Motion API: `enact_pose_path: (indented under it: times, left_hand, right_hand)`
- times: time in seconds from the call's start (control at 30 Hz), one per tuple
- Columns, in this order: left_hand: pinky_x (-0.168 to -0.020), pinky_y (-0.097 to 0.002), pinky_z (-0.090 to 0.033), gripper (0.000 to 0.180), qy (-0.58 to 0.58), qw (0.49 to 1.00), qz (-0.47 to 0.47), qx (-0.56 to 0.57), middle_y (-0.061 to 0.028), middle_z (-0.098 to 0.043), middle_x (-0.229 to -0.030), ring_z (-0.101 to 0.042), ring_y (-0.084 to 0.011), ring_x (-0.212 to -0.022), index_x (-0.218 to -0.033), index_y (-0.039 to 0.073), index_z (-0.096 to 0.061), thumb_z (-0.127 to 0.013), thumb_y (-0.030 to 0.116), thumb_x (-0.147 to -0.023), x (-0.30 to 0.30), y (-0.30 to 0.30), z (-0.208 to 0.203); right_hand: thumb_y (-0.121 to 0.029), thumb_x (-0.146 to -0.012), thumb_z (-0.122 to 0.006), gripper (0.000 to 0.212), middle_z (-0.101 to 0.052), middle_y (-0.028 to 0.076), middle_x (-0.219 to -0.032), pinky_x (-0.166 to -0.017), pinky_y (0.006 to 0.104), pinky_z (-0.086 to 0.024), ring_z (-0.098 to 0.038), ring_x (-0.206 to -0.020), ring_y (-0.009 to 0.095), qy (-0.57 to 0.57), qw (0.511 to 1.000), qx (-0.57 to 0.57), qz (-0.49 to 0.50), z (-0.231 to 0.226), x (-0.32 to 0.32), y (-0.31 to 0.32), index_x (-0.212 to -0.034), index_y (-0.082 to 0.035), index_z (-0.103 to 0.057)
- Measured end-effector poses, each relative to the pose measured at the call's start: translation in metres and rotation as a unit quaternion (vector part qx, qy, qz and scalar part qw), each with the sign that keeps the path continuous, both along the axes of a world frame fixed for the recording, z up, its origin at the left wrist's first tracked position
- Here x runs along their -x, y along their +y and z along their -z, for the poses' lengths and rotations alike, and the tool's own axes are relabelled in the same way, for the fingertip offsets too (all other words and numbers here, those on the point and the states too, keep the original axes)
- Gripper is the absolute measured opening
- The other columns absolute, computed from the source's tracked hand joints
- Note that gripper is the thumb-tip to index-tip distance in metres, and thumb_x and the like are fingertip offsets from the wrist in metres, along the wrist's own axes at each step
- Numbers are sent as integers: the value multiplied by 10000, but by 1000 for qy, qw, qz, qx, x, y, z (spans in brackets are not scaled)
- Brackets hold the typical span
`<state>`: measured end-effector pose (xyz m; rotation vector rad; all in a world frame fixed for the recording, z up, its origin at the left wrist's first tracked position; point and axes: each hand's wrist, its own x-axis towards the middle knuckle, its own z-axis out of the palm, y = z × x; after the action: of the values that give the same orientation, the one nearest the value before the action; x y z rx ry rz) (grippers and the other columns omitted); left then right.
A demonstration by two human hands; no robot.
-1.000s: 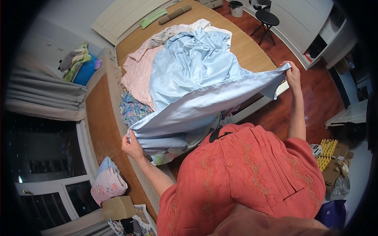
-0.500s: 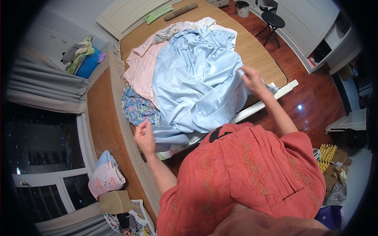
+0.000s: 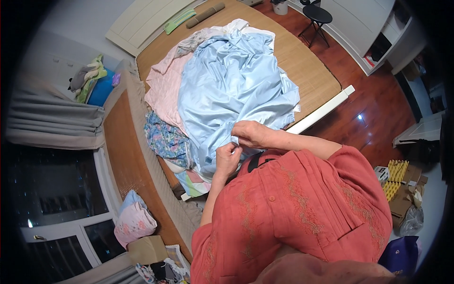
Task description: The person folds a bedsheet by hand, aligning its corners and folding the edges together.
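Note:
A light blue satin cloth (image 3: 231, 80), rumpled, covers much of the bed's near half. At its near edge my right hand (image 3: 252, 134) pinches the fabric. Just below and to the left, almost touching it, my left hand (image 3: 229, 158) is closed with its fingertips on the same edge. A pink cloth (image 3: 163, 90) shows from under the blue one on the left. Beside my left forearm lies a blue floral cloth (image 3: 164, 137), and a pastel patterned cloth (image 3: 194, 183) hangs at the bed's corner.
The bed has a woven mat (image 3: 312, 71) and a white footboard rail (image 3: 326, 109). A rolled mat (image 3: 205, 15) lies by the headboard. To the left runs a brown-topped ledge (image 3: 125, 137) with pillows (image 3: 135, 217). A black stool (image 3: 317, 14) stands at far right.
Both hands have come together at the near edge of the blue cloth: the right moved left and nearer, the left moved right. The cloth's right side now lies flatter on the bed.

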<state>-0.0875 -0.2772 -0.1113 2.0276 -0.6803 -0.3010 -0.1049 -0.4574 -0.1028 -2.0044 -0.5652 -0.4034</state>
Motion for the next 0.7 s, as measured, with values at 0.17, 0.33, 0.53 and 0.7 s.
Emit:
enact_pose_path:
  times: [0.17, 0.33, 0.53, 0.7]
  left_hand:
    - [-465, -330, -348, 180, -15, 1000, -16, -10, -157, -447, -546, -366, -208, -464, -712, -34, -549, -609, 102, -812, -4, 5, -6]
    - [-459, -331, -336, 189, -44, 998, -36, 29, -143, -433, -546, -356, -203, -463, -704, -34, -537, -612, 91, -824, -4, 9, -14]
    - [-454, -331, -328, 220, -87, 996, -3, 20, -132, -428, -537, -367, -210, -453, -667, -34, -522, -633, 68, -826, 2, 3, -39]
    - [-450, -324, -319, 256, -109, 994, 18, 16, -123, -430, -525, -379, -212, -445, -635, -30, -507, -642, 65, -830, 8, 2, -50]
  right_hand:
    - [-54, -746, -579, 89, -528, 165, -747, -618, 426, -437, -546, -699, 370, 6, 1000, -4, -8, 2, 2, -3, -785, 3, -523]
    - [-35, -725, -584, 116, -535, 161, -766, -637, 430, -449, -561, -734, 371, -9, 1000, -6, 12, 13, 1, -7, -825, -2, -535]
    - [-51, -701, -595, 162, -564, 143, -806, -662, 439, -477, -585, -784, 361, 35, 996, 41, 77, 22, 1, -12, -856, -23, -557]
    - [-63, -677, -610, 187, -589, 122, -835, -662, 438, -493, -602, -806, 335, 67, 981, 100, 150, 33, -2, -23, -860, -56, -570]
